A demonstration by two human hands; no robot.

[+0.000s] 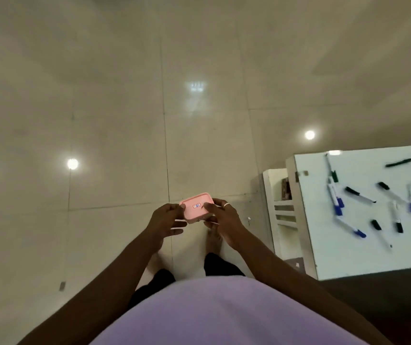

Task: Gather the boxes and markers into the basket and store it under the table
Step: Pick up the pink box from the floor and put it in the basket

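Your left hand (165, 221) and right hand (220, 221) both grip the pink box (197, 211), held over the tiled floor (100, 108) before your body | markers (363, 195) lie scattered on the white counter (348, 257) to your right, well apart from the box.

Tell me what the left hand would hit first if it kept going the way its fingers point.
The left hand points right, at the pink box it already holds, so it meets that first, then probably the right hand just beyond it.
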